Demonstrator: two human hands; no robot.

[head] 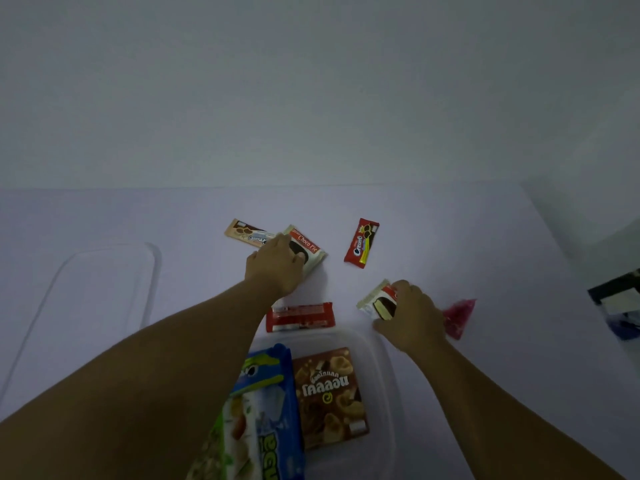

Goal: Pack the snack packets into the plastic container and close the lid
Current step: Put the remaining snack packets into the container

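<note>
1. Reaching to the far side of the worktop (138, 216), the left hand (273, 268) lies on a Choco Pie packet (308, 252); its fingers curl over the wrapper's near-left part, a grip that appears to be closing on it, presumably to carry it back.
2. The right hand (410, 315) grasps a second Choco Pie packet (375, 301) by its right end, tilted off the worktop, just beyond the container's far right corner; using both hands probably lets two packets be gathered in one pass.
3. The clear plastic container (379, 358) stands nearest the viewer, open, already holding a brown snack box (329, 396), a blue biscuit packet (273, 403) and a green-and-white packet (225, 445), laid side by side.
4. Loose packets not yet packed: a tan one (247, 232) touching the left hand's packet, a red Cream-O packet (362, 242) to the far right, a red bar (299, 317) just beyond the container's far rim, and a pink packet (459, 317) partly hidden behind the right hand.
5. The transparent lid (104, 292) lies flat to the left, well apart, keeping the opening free.
6. Hard to read: the container's near edge and left wall are cut off or covered by the left forearm; dark objects at the right edge are blurred and unidentifiable.
</note>
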